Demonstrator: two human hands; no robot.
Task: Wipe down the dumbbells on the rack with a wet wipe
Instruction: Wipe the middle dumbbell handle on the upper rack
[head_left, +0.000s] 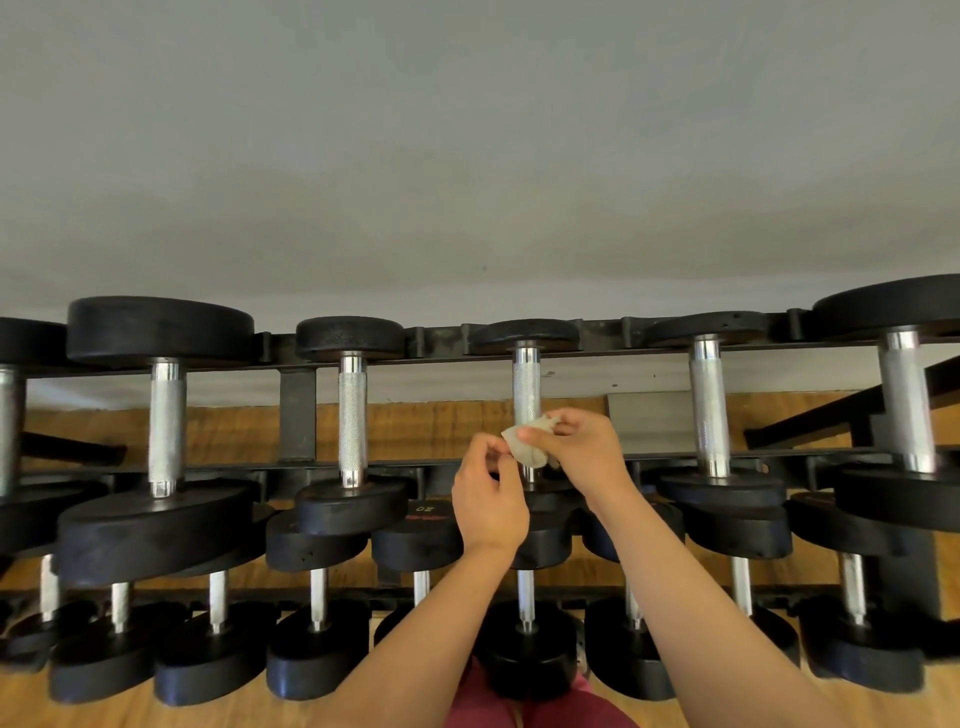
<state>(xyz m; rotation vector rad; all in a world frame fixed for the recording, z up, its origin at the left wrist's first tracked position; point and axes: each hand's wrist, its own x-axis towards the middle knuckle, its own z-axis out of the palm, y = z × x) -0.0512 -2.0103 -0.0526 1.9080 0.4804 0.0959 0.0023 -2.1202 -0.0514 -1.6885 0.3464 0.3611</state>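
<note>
Two hands met just before a top-row dumbbell (525, 382) on the rack (441, 358). The right hand (582, 457) pinched a crumpled wipe (530, 448) between thumb and fingers, while the left hand (491, 499), fingers curled, pinched its left edge.

I count six dumbbells (352, 410) on the far tier of the one rack (297, 410), nine more on the near tier. One left hand (488, 499), one right hand (576, 447), one wipe (527, 456).
</note>
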